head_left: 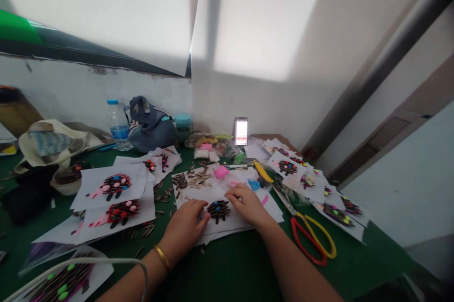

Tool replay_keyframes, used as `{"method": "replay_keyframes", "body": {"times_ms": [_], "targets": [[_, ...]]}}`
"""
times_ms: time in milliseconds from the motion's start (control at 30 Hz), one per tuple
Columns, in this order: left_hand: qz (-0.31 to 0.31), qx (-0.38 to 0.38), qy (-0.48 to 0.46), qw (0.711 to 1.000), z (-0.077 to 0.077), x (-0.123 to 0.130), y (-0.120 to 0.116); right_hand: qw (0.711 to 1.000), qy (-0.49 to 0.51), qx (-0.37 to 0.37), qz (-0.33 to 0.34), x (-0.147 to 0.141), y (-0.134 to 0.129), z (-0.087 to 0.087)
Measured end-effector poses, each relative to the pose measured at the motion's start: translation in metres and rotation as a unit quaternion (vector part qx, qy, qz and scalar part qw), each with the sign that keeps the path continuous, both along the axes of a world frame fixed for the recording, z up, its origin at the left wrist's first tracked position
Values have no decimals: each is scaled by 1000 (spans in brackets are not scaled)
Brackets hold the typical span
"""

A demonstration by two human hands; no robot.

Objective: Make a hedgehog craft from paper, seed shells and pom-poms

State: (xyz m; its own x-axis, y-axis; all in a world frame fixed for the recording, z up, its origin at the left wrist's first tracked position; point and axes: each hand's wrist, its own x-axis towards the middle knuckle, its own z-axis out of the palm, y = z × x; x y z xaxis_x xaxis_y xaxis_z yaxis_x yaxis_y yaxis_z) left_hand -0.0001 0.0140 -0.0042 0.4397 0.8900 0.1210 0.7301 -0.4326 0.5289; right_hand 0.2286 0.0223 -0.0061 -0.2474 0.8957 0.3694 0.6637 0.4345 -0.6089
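Observation:
A sheet of white paper [232, 224] lies in front of me, bearing a hedgehog picture [218, 209] of dark striped seeds with blue dots. On the picture's left side my left hand [189, 220], a gold bangle at its wrist, has its fingers bent together; a bit of pink shows at the tips. My right hand [247, 203] rests over the right side, thumb and fingertips pinched together. Whatever is in either pinch is too small or hidden to make out. Beyond the hands are loose sunflower seeds [199, 180], a pink clay lump [221, 172] and a blue lump [254, 184].
Scissors [312, 238] with red and yellow handles lie at right, beside a yellow cutter [263, 171]. Hedgehog pictures are stacked left [117, 186] and right [287, 166]. A water bottle [118, 125], a blue bag [151, 127] and a lit phone [241, 132] stand along the wall.

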Motion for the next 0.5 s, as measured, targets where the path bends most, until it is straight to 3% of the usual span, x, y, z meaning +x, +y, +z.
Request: {"method": "replay_keyframes", "body": {"times_ms": [200,400,500], "targets": [[3,-14,-10,1000,2,0,1,985,-30,48,-160,23,11,-9],[4,-12,-21,1000,0,-1,1,969,-156,13,-189,14,19,-21],[10,-11,-30,999,1,-1,1,964,-171,-7,-202,12,20,-20]]}}
